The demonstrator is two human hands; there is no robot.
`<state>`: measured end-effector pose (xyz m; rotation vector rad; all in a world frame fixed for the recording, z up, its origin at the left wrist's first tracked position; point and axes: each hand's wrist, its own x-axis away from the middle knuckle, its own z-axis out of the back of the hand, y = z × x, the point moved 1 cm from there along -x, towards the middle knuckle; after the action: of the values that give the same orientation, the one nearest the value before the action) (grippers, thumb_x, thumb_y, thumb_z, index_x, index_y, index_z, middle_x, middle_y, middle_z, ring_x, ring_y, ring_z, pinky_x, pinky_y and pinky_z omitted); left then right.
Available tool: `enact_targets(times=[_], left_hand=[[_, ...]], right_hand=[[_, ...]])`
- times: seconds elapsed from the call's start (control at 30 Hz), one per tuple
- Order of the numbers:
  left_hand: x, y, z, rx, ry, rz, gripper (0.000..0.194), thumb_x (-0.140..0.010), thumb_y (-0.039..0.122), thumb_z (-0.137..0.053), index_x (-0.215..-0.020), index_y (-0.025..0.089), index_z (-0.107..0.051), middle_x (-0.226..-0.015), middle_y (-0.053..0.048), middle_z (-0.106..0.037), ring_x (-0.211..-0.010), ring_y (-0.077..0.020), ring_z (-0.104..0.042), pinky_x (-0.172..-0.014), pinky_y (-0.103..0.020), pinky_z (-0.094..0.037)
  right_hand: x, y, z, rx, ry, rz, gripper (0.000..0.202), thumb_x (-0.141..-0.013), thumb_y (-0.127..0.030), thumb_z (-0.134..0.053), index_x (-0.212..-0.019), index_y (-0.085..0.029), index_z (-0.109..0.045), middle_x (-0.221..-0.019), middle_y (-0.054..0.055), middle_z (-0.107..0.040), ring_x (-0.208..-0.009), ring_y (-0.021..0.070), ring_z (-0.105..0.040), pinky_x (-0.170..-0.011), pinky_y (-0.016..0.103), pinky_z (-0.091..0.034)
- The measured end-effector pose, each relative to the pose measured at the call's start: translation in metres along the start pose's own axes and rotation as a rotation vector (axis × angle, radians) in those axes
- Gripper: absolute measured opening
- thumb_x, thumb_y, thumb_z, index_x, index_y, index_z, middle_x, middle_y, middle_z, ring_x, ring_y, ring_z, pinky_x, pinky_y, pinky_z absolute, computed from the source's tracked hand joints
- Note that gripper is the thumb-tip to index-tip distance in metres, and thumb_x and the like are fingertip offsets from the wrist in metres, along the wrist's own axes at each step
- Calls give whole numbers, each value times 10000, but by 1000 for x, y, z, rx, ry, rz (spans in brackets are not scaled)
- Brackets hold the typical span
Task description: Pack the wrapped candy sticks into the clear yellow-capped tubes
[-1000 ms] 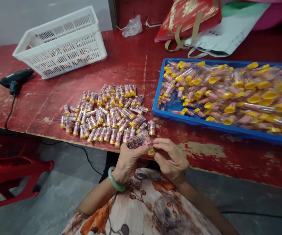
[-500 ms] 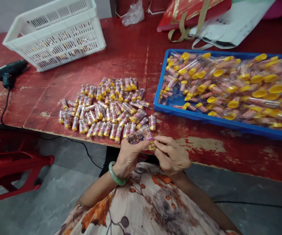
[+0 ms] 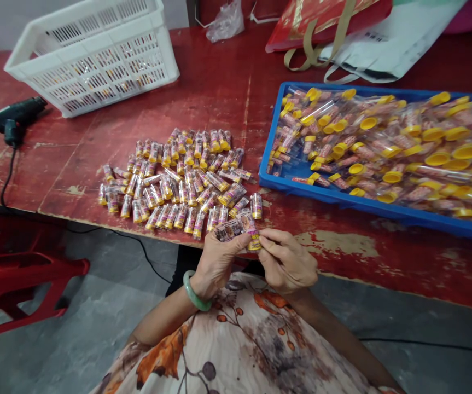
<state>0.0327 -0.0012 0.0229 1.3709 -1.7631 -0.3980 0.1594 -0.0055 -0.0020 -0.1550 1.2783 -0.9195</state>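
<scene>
My left hand (image 3: 216, 257), with a green bangle at the wrist, grips a stack of printed labels (image 3: 228, 230) at the table's front edge. One printed piece with a yellow end (image 3: 252, 230) stands out at the right of the stack. My right hand (image 3: 287, 260) pinches the right side of that piece between thumb and finger. Whether a tube lies inside it is too small to tell. Just beyond my hands lie many small labelled tubes with yellow ends (image 3: 182, 191), spread on the red table.
A blue tray (image 3: 266, 158) of yellow-capped tubes is at right. White crate (image 3: 96, 65) and black heat gun (image 3: 16, 116) with its cord are at left. Bags (image 3: 391, 49) lie at the back right, a red stool (image 3: 22, 268) at lower left.
The piece with the yellow end has turned more upright and apart from the stack, showing more of its print. My hands have barely moved.
</scene>
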Motion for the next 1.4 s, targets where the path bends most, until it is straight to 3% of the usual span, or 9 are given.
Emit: enact_targets(times=[0.3, 0.63, 1.07, 1.13, 1.2, 1.3, 1.4], left_hand=[[1, 3, -3, 8, -4, -10, 336, -624, 236, -846, -928, 170, -718, -901, -47, -732, -810, -168, -666, -794, -288, -505], [3, -2, 3, -18, 29, 38, 318, -592, 282, -865, -837, 136, -725, -836, -67, -725, -747, -189, -664, -748, -314, -512], [-2, -1, 15, 17, 34, -16, 301, -672, 219, -818, -952, 170, -721, -907, -40, -725, -776, -151, -657, -754, -277, -521], [-3, 1, 19, 6, 66, -33, 285, -673, 214, -817, -938, 164, -723, -901, -39, -728, -772, -145, -657, -754, -268, -523], [-4, 5, 24, -13, 85, -58, 276, -663, 206, -823, -915, 149, -728, -911, -46, -733, -777, -146, -660, -772, -269, -523], [-7, 13, 31, -41, 41, -65, 323, -650, 208, -830, -951, 143, -732, -958, -64, -739, -819, -174, -673, -812, -306, -526], [-11, 23, 37, -98, 10, -39, 363, -624, 223, -846, -960, 140, -737, -925, -65, -747, -782, -182, -676, -797, -321, -530]], right_hand=[[-5, -5, 0, -2, 34, -30, 277, -759, -69, -635, -976, -237, -669, -903, 52, -725, -760, 169, -699, -625, 304, -583], [-1, -6, 0, 74, 40, 20, 254, -771, -68, -644, -946, -246, -687, -894, 33, -740, -724, 169, -715, -581, 285, -582], [4, 3, -16, 219, 9, 273, 224, -761, -53, -626, -903, -224, -653, -809, 25, -733, -639, 156, -689, -584, 276, -587], [2, 3, -19, 195, -35, 307, 219, -749, -44, -630, -905, -198, -640, -808, 46, -723, -642, 153, -680, -594, 267, -584], [-3, 2, -22, 131, -125, 249, 251, -748, -51, -621, -964, -179, -621, -875, 79, -711, -733, 172, -692, -632, 276, -590], [-20, 1, -24, 23, -310, 85, 462, -738, -87, -598, -1192, -149, -540, -1162, 169, -637, -1067, 255, -647, -807, 371, -596], [-40, 3, -28, -49, -500, 67, 682, -702, -85, -590, -1359, -129, -411, -1351, 200, -522, -1277, 296, -506, -1005, 461, -504]])
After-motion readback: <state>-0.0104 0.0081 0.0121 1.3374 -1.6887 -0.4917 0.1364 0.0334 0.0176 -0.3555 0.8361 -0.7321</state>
